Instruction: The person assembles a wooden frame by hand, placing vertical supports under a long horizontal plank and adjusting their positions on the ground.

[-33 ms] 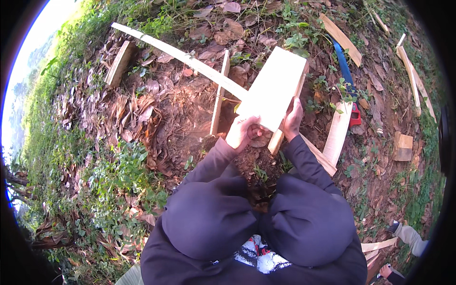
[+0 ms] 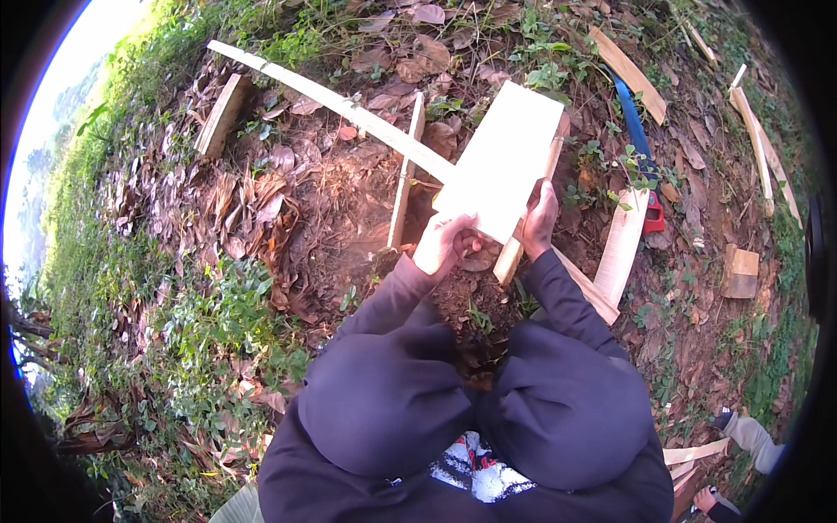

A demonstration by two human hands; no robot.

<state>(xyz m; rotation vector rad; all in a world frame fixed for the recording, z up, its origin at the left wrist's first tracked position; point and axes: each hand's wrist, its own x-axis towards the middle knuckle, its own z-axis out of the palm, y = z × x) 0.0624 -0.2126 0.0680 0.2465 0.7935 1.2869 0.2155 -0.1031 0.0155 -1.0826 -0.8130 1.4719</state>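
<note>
A pale, broad wooden board (image 2: 504, 161), brightly lit, is held in front of my knees, tilted away from me. My left hand (image 2: 443, 246) grips its near left corner, thumb on top and fingers curled below. Against its near right edge, my right hand (image 2: 540, 218) is wrapped, with part of the fingers hidden. A long thin strip of wood (image 2: 349, 111) runs from the far left to the board's left edge. Beside it a shorter stick (image 2: 403, 192) points away from me. Below the board's near end, another narrow wood piece (image 2: 507, 261) shows; its join to the board is hidden.
A wood block (image 2: 222, 116) lies at far left. Rightward are a pale plank (image 2: 623, 240), a long blue tool (image 2: 634, 122) with a red end, a curved offcut (image 2: 629, 74) and a small block (image 2: 739, 272). Another person's leg (image 2: 754, 440) shows lower right, over leaf-strewn ground.
</note>
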